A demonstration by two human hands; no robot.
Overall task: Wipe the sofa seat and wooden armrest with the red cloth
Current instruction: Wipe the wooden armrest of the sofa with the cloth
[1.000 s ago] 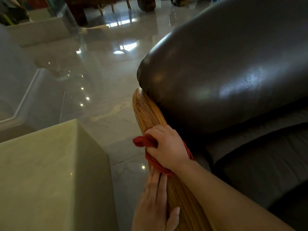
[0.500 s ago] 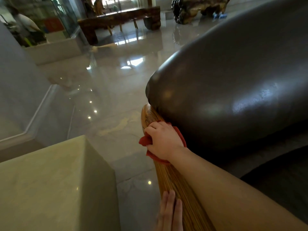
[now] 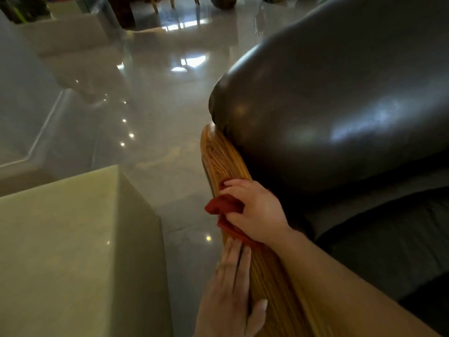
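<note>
The wooden armrest (image 3: 221,156) runs from the middle of the view down toward me, with striped golden grain. My right hand (image 3: 255,210) presses the red cloth (image 3: 223,205) onto its top, about halfway along. The cloth bunches out to the left of my fingers and trails under my palm. My left hand (image 3: 230,288) lies flat against the armrest's outer left side, nearer to me, fingers together and holding nothing. The dark leather back cushion (image 3: 328,105) bulges right of the armrest. The sofa seat (image 3: 388,239) is dark and lies below it at the right.
A pale stone block (image 3: 73,251) stands left of the armrest with a narrow strip of floor between. The glossy grey tiled floor (image 3: 145,105) stretches beyond. Wooden furniture legs (image 3: 155,6) show at the far top.
My right hand with the cloth slid up the armrest toward the cushion, then back down toward me. My left hand has come further up the armrest's side than half a second ago.
</note>
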